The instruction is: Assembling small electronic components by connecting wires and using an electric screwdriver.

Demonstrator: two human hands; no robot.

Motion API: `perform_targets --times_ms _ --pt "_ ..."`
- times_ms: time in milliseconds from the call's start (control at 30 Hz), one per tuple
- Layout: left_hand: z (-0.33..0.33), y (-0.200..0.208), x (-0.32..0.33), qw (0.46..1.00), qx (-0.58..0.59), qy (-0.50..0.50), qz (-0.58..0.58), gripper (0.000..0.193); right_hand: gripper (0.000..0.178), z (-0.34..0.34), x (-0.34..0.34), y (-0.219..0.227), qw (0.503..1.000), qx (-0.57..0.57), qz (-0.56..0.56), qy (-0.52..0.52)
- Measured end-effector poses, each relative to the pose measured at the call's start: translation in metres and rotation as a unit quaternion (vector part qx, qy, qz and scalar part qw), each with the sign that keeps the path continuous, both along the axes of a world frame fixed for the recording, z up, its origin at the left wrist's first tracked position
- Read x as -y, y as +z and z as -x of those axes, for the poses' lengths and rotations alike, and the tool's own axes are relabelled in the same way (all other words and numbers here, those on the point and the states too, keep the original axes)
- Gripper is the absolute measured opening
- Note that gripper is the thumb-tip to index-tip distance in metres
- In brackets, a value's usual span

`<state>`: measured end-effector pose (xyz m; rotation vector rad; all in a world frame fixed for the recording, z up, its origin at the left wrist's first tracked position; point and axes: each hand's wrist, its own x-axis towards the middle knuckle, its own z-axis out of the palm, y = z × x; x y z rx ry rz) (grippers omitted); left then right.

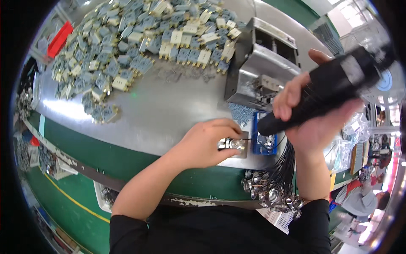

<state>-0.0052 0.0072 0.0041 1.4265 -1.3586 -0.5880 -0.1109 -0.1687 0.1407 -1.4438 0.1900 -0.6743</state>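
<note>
My left hand curls its thumb and fingers around a small shiny metal part. That part rests at a small metal block on the bench. Raised at the right, my right hand wraps around a black electric screwdriver, slightly blurred. Its narrower end points down and left over a blue tray of small metal pieces. A thin black lead runs from the part toward the tray. Beside the tray, a bundle of black wires hangs over the bench edge, ending in round metal pieces.
Grey and cream blocks with brassy terminals lie heaped across the far bench. A metal machine stands beyond the tray, with small blue-grey pieces before it. Plastic bags lie at right; another person sits farther off.
</note>
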Motion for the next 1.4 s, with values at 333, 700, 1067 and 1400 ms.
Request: perform_targets --times_ms 333,700,1067,1400 --pt "-0.002 0.002 -0.001 0.999 -0.011 -0.011 -0.051 0.029 0.124 -0.001 -0.04 -0.022 0.998 0.019 -0.014 0.063" --pt "-0.003 0.001 -0.004 0.999 -0.006 -0.013 -0.044 0.03 0.116 0.001 -0.043 -0.037 0.994 0.058 -0.009 0.09" --pt "-0.005 -0.002 -0.002 0.999 -0.005 -0.014 -0.035 0.027 0.102 0.002 -0.039 -0.042 0.987 0.058 0.023 0.151" --pt "-0.004 -0.005 -0.004 0.999 -0.008 -0.016 -0.047 0.026 0.11 0.002 -0.044 -0.04 0.987 0.063 0.02 0.149"
